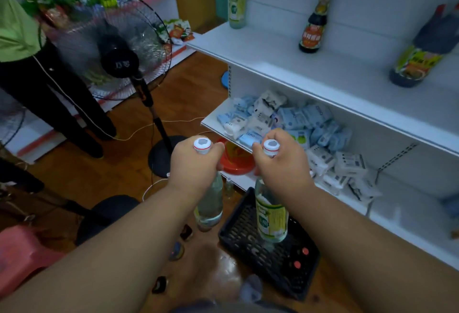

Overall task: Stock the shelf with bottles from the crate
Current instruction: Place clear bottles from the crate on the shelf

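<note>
The black crate (270, 258) sits on the floor by the shelf (273, 52). Above it, each hand's grip is curled tight round a clear bottle's neck, white caps poking up: left hand (191, 166), left bottle (210, 203); right hand (283, 163), right bottle (272, 216), its green-yellow label unreadable.

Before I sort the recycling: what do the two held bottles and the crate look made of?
Left bottle and right bottle: clear and glossy, floor and crate show through; glass or hard plastic, I cannot tell. Their white caps look plastic. Crate: black, matte lattice, probably moulded plastic. The left hand and right hand grip the necks.
</note>
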A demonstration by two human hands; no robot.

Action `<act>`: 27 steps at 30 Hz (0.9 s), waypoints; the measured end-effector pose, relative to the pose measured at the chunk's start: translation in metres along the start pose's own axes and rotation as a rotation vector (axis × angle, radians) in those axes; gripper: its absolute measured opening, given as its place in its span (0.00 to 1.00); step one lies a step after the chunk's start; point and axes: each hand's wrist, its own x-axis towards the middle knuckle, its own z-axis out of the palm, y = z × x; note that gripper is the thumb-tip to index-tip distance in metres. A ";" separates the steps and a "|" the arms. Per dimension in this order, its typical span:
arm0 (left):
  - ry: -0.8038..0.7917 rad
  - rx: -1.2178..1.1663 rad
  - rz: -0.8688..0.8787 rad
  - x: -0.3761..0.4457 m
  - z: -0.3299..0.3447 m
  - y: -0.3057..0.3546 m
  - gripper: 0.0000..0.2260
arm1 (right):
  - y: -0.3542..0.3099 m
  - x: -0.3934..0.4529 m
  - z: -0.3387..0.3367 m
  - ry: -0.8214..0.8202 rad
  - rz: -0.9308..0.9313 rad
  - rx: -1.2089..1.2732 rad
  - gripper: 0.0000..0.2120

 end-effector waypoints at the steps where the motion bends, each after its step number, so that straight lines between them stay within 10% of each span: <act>1: 0.000 -0.002 0.004 0.010 0.005 0.004 0.14 | -0.001 0.011 0.001 0.009 -0.001 0.004 0.09; 27: -0.195 -0.089 0.266 0.323 0.046 0.165 0.14 | -0.130 0.319 0.016 0.480 -0.147 0.127 0.11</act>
